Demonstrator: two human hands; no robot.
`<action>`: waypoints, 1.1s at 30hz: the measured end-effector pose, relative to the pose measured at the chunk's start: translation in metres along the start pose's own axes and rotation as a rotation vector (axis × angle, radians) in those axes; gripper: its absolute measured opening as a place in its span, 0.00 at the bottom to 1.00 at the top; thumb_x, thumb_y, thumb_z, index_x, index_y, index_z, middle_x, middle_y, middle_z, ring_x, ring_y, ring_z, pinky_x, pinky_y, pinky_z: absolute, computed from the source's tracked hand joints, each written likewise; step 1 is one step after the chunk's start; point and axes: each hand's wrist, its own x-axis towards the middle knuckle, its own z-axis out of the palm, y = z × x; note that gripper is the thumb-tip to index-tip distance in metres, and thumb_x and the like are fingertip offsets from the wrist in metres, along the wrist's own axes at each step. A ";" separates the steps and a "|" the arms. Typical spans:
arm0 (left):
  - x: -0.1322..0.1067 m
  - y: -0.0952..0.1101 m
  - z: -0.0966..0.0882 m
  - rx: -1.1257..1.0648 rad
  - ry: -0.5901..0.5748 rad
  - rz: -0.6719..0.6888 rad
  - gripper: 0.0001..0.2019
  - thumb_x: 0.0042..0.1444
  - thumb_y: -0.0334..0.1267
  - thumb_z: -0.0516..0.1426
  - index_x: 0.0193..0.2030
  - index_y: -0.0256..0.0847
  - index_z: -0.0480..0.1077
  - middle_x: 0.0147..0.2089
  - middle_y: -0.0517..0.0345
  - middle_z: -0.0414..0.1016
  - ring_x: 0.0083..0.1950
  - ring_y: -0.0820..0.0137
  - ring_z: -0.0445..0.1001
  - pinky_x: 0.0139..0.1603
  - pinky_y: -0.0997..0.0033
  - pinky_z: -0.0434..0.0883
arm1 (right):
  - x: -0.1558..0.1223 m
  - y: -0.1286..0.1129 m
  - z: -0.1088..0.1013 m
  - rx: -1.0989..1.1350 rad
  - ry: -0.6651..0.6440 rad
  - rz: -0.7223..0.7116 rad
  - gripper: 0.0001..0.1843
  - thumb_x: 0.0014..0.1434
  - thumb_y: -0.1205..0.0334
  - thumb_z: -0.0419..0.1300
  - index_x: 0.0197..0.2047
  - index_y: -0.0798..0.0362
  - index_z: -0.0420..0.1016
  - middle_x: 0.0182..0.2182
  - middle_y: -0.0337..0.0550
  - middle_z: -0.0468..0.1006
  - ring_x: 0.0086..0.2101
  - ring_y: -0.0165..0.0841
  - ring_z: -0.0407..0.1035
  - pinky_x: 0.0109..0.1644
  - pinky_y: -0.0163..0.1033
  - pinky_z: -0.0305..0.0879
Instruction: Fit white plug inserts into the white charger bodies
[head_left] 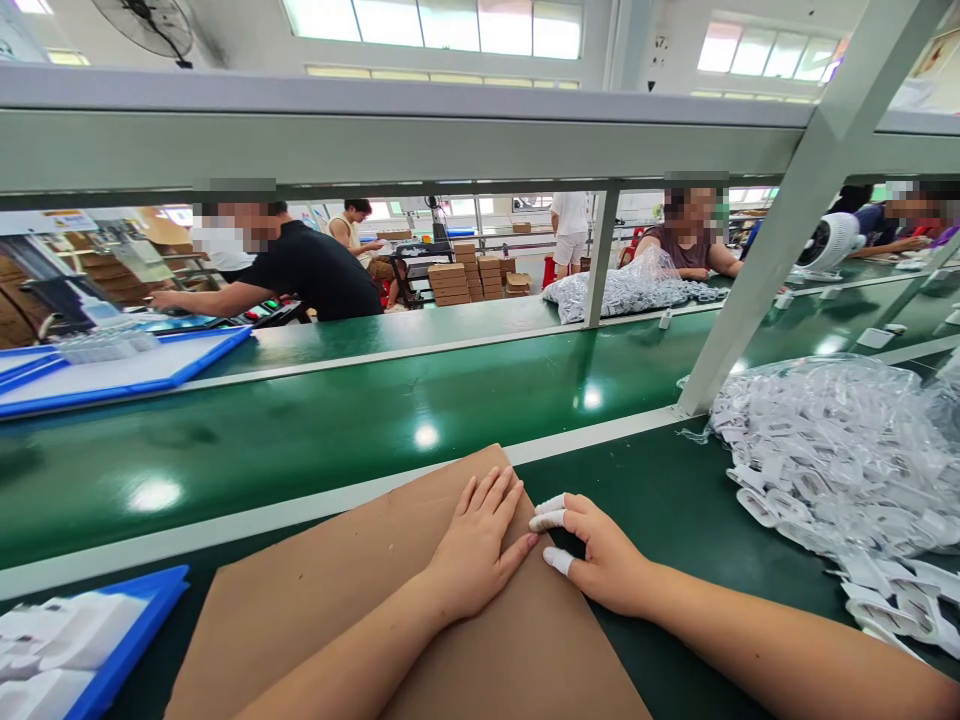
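Basically, a long grey beam [390, 150] spans the view up top, w/ a slanted post [780, 220] coming down to the white rail [600, 435], just beside the near bag, partly blocking the far R side. Beyond the green strip [337, 420] sit co-workers, incl. 1 in a black top [322, 265] at far L; a white fan [831, 240] stands far R.

Count: 1 brown cardboard sheet [322, 580], flat on the near tabletop [645, 470], far corner over the rail. L hand [480, 555] lies palm-down on it, 4 fingers nearly together, thumb out. R hand [604, 555] is at its R edge, thumb & fingers apart w/ a gap showing; 3 white finger covers on that hand.

Containers: near clear bag [832, 400] w/ many white parts, some spilled out; far clear bag [622, 285], also full; near blue tray [154, 620], bottom L, w/ white parts; far blue-rimmed tray [169, 370] w/ pale pcs., too small to tell.
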 end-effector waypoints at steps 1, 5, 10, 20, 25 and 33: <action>0.000 -0.001 0.001 0.002 0.007 0.006 0.35 0.73 0.61 0.44 0.78 0.42 0.53 0.80 0.51 0.46 0.81 0.53 0.45 0.80 0.41 0.48 | 0.000 0.000 0.000 -0.002 0.001 -0.001 0.18 0.61 0.68 0.62 0.54 0.46 0.78 0.50 0.47 0.78 0.53 0.42 0.71 0.59 0.55 0.69; -0.001 -0.004 0.007 0.003 0.068 0.036 0.34 0.73 0.60 0.46 0.78 0.44 0.54 0.80 0.50 0.48 0.81 0.53 0.46 0.80 0.42 0.49 | 0.000 -0.001 0.000 0.002 0.001 -0.001 0.18 0.61 0.68 0.62 0.53 0.46 0.78 0.51 0.47 0.78 0.53 0.43 0.71 0.59 0.55 0.69; -0.001 -0.007 0.011 0.006 0.113 0.062 0.33 0.73 0.59 0.47 0.78 0.44 0.54 0.79 0.48 0.50 0.80 0.54 0.47 0.80 0.43 0.49 | 0.000 0.000 0.000 0.005 -0.005 0.000 0.18 0.60 0.68 0.62 0.53 0.46 0.78 0.51 0.47 0.77 0.53 0.43 0.71 0.59 0.55 0.69; -0.001 -0.005 0.007 -0.009 0.079 0.045 0.34 0.73 0.60 0.47 0.77 0.43 0.55 0.80 0.49 0.49 0.81 0.53 0.47 0.79 0.41 0.50 | 0.000 0.001 0.000 0.012 -0.006 -0.006 0.18 0.60 0.68 0.62 0.53 0.46 0.78 0.51 0.47 0.78 0.54 0.43 0.71 0.60 0.55 0.69; -0.001 -0.004 0.004 -0.048 0.070 0.036 0.34 0.72 0.59 0.48 0.77 0.43 0.55 0.79 0.48 0.49 0.81 0.51 0.47 0.79 0.38 0.51 | 0.000 0.003 0.001 0.004 0.005 -0.003 0.20 0.60 0.68 0.62 0.55 0.45 0.78 0.52 0.47 0.77 0.54 0.42 0.71 0.60 0.55 0.69; -0.003 0.001 -0.002 -0.247 0.204 0.230 0.23 0.72 0.45 0.55 0.71 0.47 0.64 0.70 0.51 0.69 0.75 0.56 0.60 0.73 0.45 0.68 | -0.001 0.000 0.000 -0.050 -0.034 -0.012 0.20 0.64 0.63 0.62 0.59 0.44 0.77 0.56 0.49 0.75 0.55 0.43 0.70 0.61 0.56 0.69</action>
